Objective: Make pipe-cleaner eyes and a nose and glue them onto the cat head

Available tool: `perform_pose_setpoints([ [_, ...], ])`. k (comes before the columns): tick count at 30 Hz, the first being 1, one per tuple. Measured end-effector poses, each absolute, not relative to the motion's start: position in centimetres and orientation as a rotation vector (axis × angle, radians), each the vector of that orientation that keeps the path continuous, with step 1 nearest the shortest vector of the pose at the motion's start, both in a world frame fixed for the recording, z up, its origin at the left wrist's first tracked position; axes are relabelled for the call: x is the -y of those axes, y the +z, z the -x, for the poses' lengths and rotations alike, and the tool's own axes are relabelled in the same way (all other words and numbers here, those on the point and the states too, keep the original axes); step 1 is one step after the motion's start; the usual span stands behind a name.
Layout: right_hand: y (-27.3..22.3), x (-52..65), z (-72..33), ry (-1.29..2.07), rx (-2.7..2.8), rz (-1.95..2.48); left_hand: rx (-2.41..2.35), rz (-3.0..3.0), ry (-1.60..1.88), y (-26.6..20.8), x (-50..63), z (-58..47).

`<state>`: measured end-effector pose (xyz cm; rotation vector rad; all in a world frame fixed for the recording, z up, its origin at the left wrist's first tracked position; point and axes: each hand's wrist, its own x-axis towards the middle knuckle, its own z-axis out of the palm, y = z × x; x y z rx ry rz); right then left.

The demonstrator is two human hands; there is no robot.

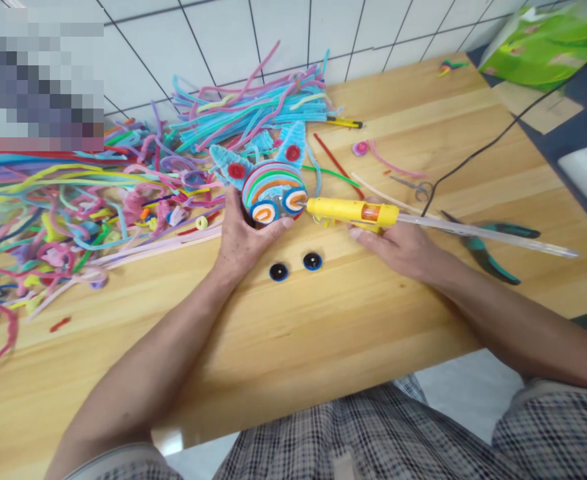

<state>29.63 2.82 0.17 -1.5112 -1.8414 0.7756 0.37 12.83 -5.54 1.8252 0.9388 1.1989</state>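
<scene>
My left hand (246, 233) grips a round pipe-cleaner animal head (273, 177) from its left and lower side. The head has striped coils, two blue pointed ears with red centres, and two white, orange and blue oval coils. In my right hand (393, 243) is a yellow hot glue gun (353, 210), its nozzle at the right oval coil. A long clear glue stick (503, 237) sticks out of the gun's back end. On the table below the head lie two black round eyes with blue rims, the left eye (278, 271) and the right eye (312, 261).
Heaps of coloured pipe cleaners (73, 220) cover the left of the table, with a bundle (258, 107) along the tiled wall. Pliers (493, 250), small scissors (420, 190) and a yellow cutter (346, 123) lie about. A black cord (493, 140) crosses the right side.
</scene>
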Motion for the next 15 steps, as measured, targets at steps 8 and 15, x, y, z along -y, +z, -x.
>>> perform_pose_setpoints([
  [8, -0.32, -2.81, -29.82, 0.756, 1.857, 1.516, -0.946, -1.783, 1.195, -5.23, -12.63, -0.65],
  [15, -0.26, -2.97, -29.91, 0.739, 1.865, 1.518, -0.977, -1.793, 1.204, -5.37, -12.6, -0.41],
])
